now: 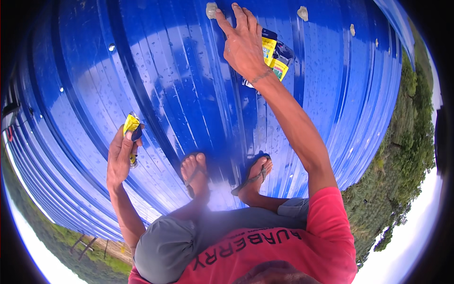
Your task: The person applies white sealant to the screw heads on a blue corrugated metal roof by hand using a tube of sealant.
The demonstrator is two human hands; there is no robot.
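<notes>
My left hand is closed around a crumpled yellow and dark blue packet, held above the blue roofing. At the far middle, my right hand is stretched out flat with its fingers extended. Its index fingertip touches, or nearly touches, a translucent whitish blob on the metal. Several flat dark blue and yellow packets lie on the roof beside and partly under my right hand and wrist. Farther right sits another whitish blob.
I squat on a wet, ribbed blue metal roof, with both sandalled feet on it. A bare screw head stands out at the left. More whitish blobs run off to the right. Trees lie beyond the right roof edge.
</notes>
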